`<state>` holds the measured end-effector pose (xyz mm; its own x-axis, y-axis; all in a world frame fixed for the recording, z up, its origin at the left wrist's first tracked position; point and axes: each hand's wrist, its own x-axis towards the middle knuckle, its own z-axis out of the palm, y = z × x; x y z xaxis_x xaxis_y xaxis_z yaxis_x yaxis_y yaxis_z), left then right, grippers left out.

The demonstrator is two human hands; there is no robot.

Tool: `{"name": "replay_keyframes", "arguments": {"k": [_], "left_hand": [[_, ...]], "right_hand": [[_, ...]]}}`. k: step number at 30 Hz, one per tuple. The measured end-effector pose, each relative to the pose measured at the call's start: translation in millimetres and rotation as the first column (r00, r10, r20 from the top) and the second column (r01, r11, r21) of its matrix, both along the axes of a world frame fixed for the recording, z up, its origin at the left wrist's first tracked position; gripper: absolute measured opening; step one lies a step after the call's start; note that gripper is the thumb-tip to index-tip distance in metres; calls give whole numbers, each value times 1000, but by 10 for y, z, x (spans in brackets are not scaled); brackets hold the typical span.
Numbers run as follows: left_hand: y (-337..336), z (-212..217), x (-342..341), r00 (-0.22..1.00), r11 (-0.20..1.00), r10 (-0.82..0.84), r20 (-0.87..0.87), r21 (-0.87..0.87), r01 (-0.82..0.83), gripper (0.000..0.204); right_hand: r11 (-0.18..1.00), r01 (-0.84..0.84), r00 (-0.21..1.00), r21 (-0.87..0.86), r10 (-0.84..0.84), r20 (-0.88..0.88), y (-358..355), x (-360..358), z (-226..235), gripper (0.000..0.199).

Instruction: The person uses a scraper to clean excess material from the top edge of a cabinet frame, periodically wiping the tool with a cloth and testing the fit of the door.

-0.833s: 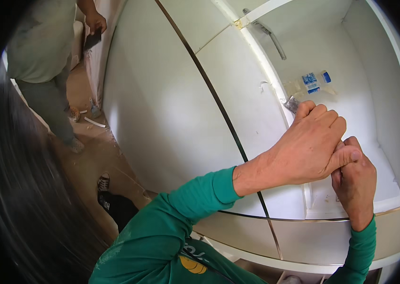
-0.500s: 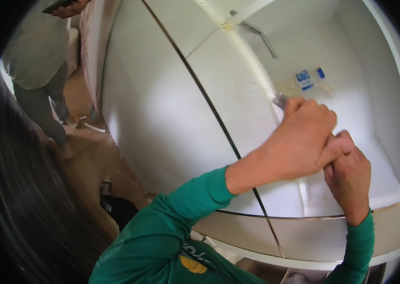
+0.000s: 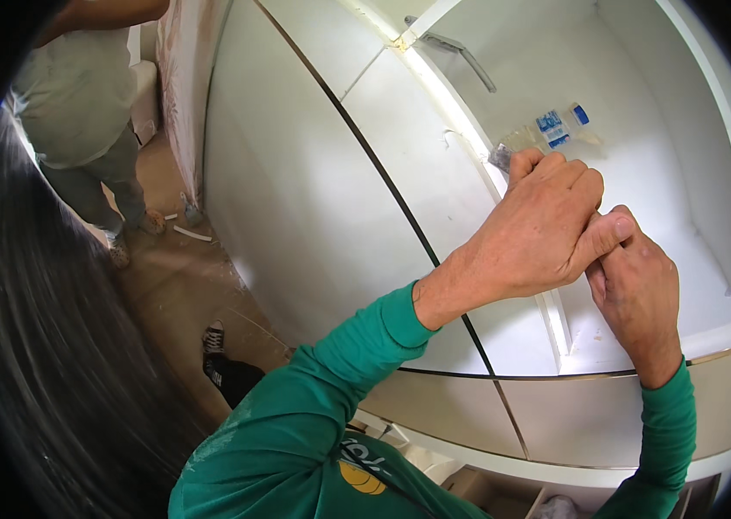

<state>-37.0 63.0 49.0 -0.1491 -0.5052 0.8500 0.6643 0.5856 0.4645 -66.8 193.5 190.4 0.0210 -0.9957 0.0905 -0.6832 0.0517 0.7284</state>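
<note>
Head view looks down on a white cabinet (image 3: pixel 314 216) with an open compartment at its upper right. At the compartment's front edge, the left hand (image 3: pixel 538 233) is curled into a loose fist, its fingers (image 3: pixel 556 173) pressed together around a small grey tool (image 3: pixel 500 156), whose tip pokes out above the knuckles and lies against the cabinet's white edge strip. Just right of that strip, the right hand (image 3: pixel 638 294) touches the left one, its thumb and forefinger pinched against the left thumb; whether it grips anything of its own I cannot tell. Deeper inside the compartment, behind the hands, lies a clear plastic bottle (image 3: pixel 556 130) with a blue cap. Left of the cabinet, another person (image 3: pixel 80 112) stands on the floor (image 3: pixel 175 285).
</note>
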Motion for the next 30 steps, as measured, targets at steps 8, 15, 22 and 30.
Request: {"name": "replay_keyframes", "arguments": {"k": [8,15,22,30], "left_hand": [[-60,22,-78,997,999,39,-71,30,-37,44],[-60,-1,-62,999,1000,3,-53,19,-2,44],[-118,-17,-75,998,999,47,-33,2,-47,42],[-45,24,-28,1000,999,-7,5,-39,8,41]], "right_hand": [[1000,20,1000,15,-20,3,-100,-16,57,25],[999,49,998,-8,-49,-36,-85,-44,49,26],[999,-33,999,-28,32,-26,-121,-38,-84,22],[996,86,996,-6,-86,10,-17,7,22,21]]}}
